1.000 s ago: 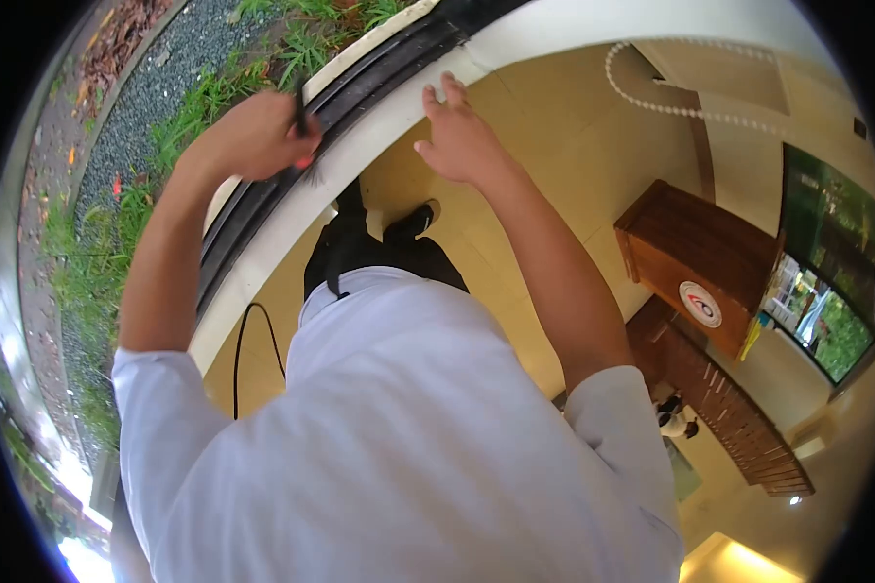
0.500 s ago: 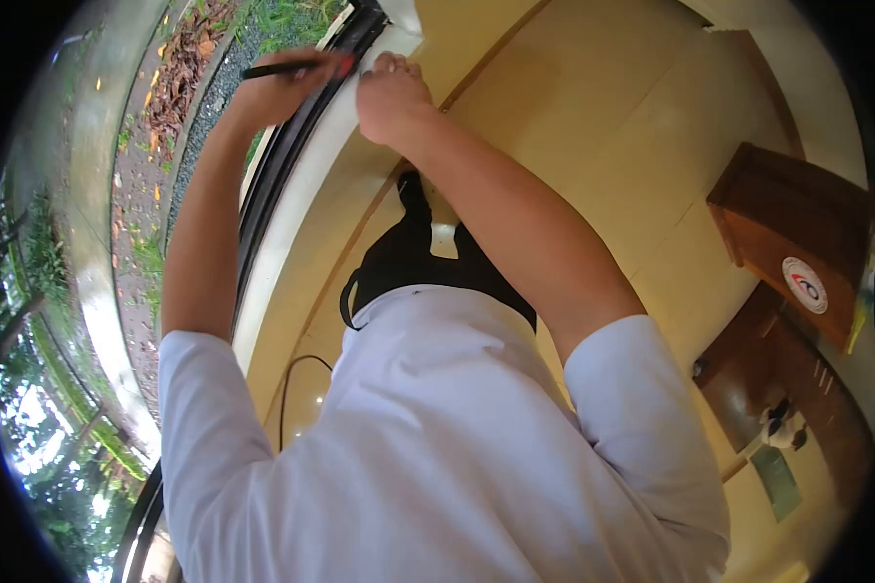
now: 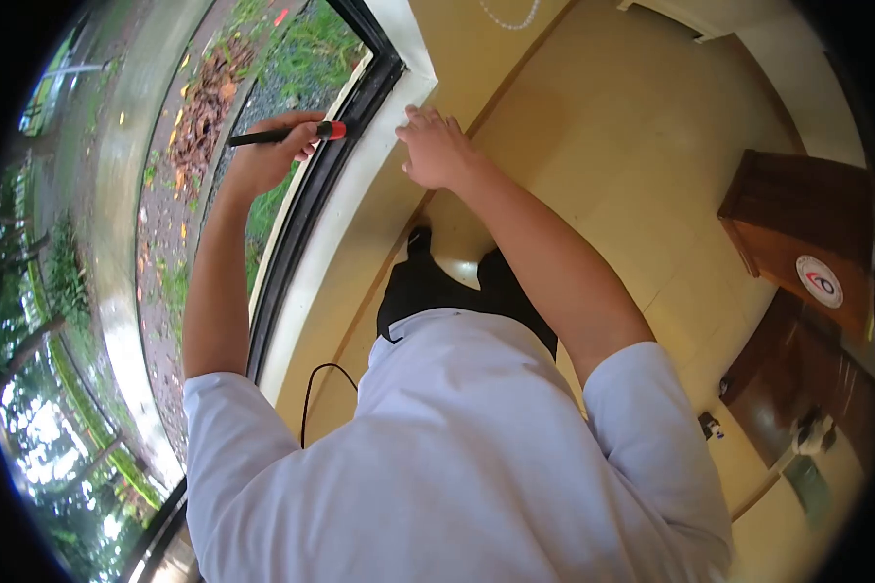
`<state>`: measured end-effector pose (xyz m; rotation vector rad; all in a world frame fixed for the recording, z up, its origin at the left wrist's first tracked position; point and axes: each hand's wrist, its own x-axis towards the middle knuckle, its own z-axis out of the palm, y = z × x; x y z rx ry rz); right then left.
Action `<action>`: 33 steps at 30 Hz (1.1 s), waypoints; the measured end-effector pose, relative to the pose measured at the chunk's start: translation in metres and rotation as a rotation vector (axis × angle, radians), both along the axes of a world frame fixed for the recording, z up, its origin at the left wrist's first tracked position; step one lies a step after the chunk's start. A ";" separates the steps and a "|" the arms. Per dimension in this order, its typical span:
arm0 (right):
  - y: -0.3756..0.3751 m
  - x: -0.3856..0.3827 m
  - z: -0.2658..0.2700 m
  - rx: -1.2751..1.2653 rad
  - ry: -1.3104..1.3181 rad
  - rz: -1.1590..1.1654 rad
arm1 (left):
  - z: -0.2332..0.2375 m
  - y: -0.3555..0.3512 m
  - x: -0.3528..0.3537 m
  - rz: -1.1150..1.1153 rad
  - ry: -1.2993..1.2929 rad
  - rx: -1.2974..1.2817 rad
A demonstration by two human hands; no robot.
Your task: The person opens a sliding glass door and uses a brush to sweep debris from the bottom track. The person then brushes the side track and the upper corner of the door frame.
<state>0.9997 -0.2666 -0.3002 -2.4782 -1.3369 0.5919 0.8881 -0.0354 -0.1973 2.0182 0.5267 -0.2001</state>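
My left hand is closed round a slim black-handled brush with a red end. That red end lies over the black window track, close to the corner of the frame. Along the inner side of the track runs a white sill. My right hand rests at the sill's inner edge, fingers apart and holding nothing.
Beyond the window lie grass, dry leaves and a concrete path. A wooden lectern with a round emblem stands to the right on the tiled floor. A dark cable hangs by the wall below the sill.
My right hand has opened from a curled shape and shifted to the right. The brush has moved down in view with my left hand. The view has also shifted, showing more of the frame corner.
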 end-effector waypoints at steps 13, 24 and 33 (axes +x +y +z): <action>0.033 -0.025 -0.004 -0.078 0.110 -0.211 | -0.044 0.008 0.044 -0.324 -0.556 0.335; 0.056 -0.030 0.009 -0.237 0.005 -0.215 | -0.061 0.014 0.033 0.073 -0.560 0.160; 0.052 -0.031 0.014 -0.206 0.144 -0.237 | -0.070 0.015 0.037 0.274 -0.731 0.206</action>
